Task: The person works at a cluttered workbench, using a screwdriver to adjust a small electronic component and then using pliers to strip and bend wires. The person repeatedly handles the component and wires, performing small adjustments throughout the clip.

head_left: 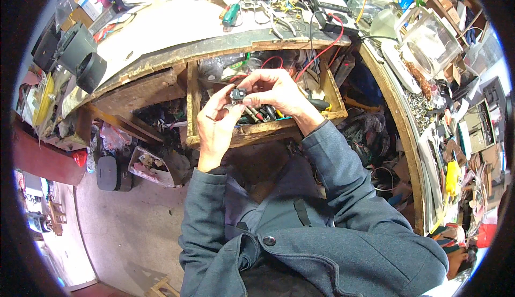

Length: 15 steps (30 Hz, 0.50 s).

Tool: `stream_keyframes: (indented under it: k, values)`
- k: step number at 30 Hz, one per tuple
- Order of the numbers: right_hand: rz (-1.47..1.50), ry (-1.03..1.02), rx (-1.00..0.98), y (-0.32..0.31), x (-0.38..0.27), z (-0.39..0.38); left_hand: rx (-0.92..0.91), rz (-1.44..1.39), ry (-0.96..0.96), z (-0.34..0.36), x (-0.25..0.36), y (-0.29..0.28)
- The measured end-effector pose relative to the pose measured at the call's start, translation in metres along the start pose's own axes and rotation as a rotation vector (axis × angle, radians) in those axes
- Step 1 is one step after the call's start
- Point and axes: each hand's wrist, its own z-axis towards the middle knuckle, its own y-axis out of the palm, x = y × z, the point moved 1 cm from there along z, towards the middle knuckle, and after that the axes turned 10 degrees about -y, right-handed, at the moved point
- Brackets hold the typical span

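Note:
A small dark round part (237, 94) with a black body is pinched between the fingertips of both my hands; it is too small to tell its exact kind. My left hand (215, 128) grips it from the left, thumb and fingers closed. From the right, my right hand (276, 94) has thumb and forefinger pressed on the same part. Both hands are held above a pulled-out wooden drawer (241, 134) filled with tools, wires and clear plastic bags. Some handles, among them a yellow-and-black one (320, 104), show beside my right wrist.
On the bench (166, 28) beyond the drawer lie a green-handled screwdriver (231, 16), pliers (278, 24) and a heap of small parts. A black meter-like box (333, 11) with red and black leads stands at its right. Cluttered shelves flank the right side; a cardboard box (153, 167) sits low left.

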Motion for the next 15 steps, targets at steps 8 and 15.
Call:
stream_keyframes:
  k: [8, 15]
  values:
    - [-0.008, -0.013, 0.025, -0.0016, 0.0021, 0.0002, 0.038, -0.106, -0.111, -0.0015, 0.0037, -0.0053]
    - [0.001, -0.020, 0.063, -0.0001, 0.0024, 0.0022, 0.071, -0.045, -0.074, -0.0014, -0.0003, -0.0056]
